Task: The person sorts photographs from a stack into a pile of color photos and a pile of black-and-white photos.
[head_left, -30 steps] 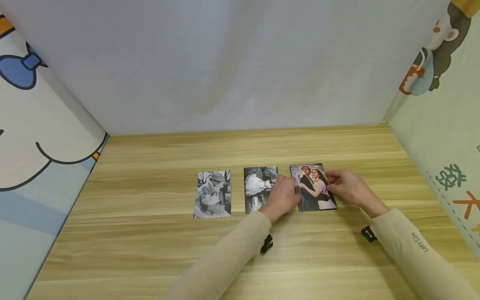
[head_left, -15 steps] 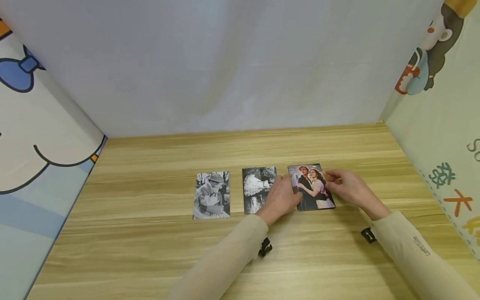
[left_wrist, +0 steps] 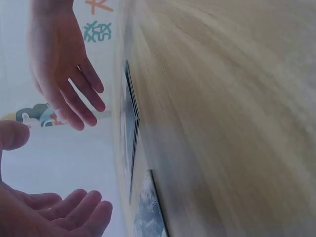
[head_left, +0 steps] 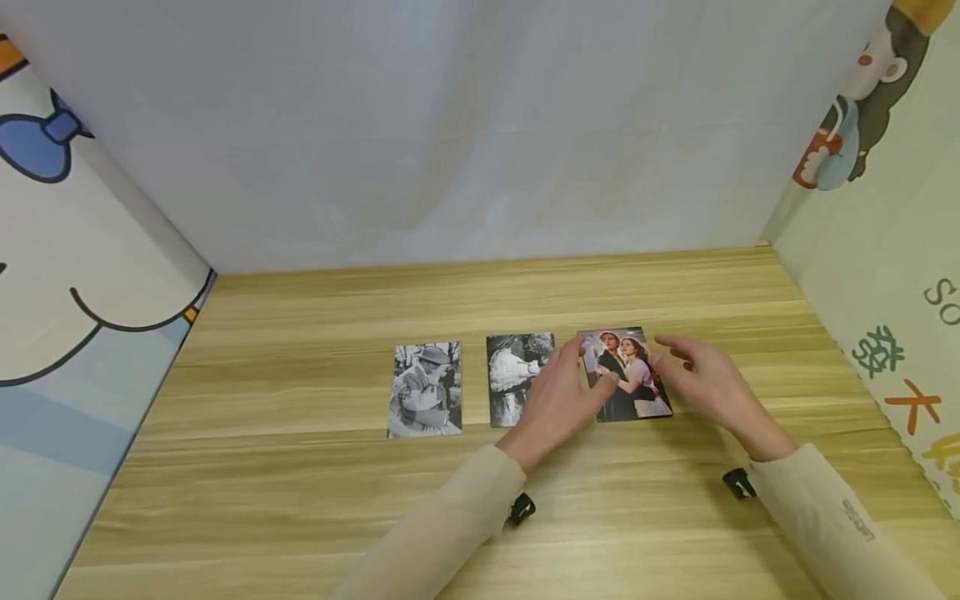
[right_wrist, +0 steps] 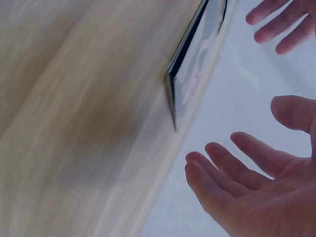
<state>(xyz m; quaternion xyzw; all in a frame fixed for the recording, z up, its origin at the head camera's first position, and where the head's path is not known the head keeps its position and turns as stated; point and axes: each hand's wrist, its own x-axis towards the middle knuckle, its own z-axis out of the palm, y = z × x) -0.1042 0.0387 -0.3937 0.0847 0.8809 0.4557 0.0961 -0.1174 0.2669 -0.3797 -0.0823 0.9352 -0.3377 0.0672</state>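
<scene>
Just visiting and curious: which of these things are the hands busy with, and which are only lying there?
In hand:
colour photo, flat on the table between both open hands
left hand
right hand

Lying about:
middle black-and-white photo
far-left black-and-white photo
wooden table

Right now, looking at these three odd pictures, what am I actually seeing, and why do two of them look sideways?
No machine here: a person works with two bare hands and wears three cameras. The wide picture comes from the head, looking down at a wooden table. The two tilted ones come from cameras strapped to each wrist, so the table looks tipped.

Three photo cards lie in a row: a left black-and-white card, a middle black-and-white card, and a colour card showing a couple. The left hand and right hand hover on either side of the colour card, fingers relaxed. The wrist views show open palms beside the card's edge; neither hand holds anything.
</scene>
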